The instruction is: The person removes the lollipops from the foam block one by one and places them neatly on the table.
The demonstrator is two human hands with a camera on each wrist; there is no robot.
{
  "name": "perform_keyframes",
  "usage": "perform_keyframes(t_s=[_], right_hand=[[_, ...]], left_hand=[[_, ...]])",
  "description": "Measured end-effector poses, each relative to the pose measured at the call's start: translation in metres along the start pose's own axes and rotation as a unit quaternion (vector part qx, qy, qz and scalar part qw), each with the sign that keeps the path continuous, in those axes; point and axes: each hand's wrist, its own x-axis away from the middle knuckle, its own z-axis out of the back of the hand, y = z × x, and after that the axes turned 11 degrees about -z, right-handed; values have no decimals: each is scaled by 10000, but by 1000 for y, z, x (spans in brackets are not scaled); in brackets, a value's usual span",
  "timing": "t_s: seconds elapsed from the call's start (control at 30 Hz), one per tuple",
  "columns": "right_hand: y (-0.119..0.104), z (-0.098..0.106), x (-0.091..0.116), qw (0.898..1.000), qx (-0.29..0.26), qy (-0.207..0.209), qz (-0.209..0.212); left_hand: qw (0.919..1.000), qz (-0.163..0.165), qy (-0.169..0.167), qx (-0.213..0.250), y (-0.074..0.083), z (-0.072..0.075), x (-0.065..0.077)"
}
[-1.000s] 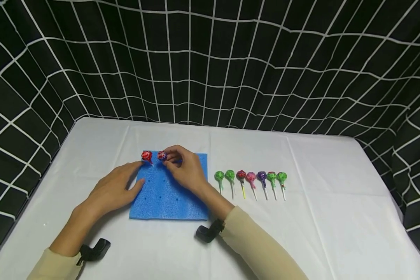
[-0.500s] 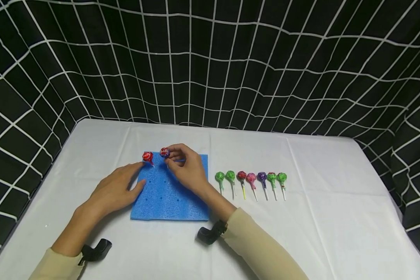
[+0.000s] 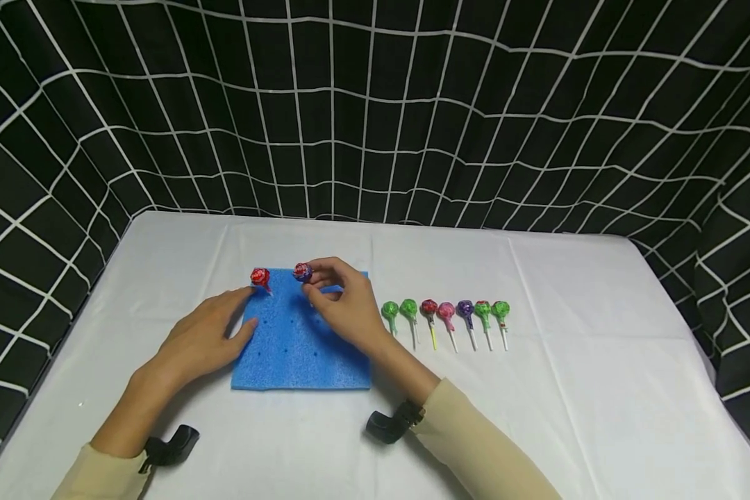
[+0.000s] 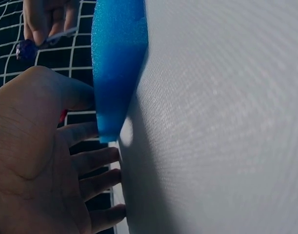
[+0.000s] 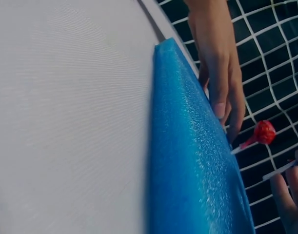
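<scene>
A blue foam block (image 3: 300,371) with small holes lies on the table. At its back left corner a red-wrapped lollipop (image 3: 260,277) stands with its stick in the foam. My right hand (image 3: 353,309) pinches a lollipop with a purple and red wrapper (image 3: 303,272) over the back part of the block. In the left wrist view the held lollipop's white stick (image 4: 63,34) points toward the foam, its end free. My left hand (image 3: 196,340) rests at the block's left edge, thumb and fingers extended against it.
To the right of the block several lollipops lie in a row, among them a green one (image 3: 390,310), a pink one (image 3: 446,311) and a purple one (image 3: 465,310). A white cloth (image 3: 575,389) covers the table. A black curtain with white grid lines (image 3: 375,118) hangs behind.
My right hand has shifted slightly to the right with the purple and red lollipop, away from the red one. The left hand has stayed at the foam's edge.
</scene>
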Motion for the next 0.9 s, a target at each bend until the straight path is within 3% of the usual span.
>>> perform_keyframes(t_s=[0.4,0.9], right_hand=[[-2,25,23,9993,-251,12,-286],[6,63,39,9989,-89,292,-358]], left_hand=[[10000,-77,51,0,0,-1,-1],[10000,-54,31,-10,1,1,0]])
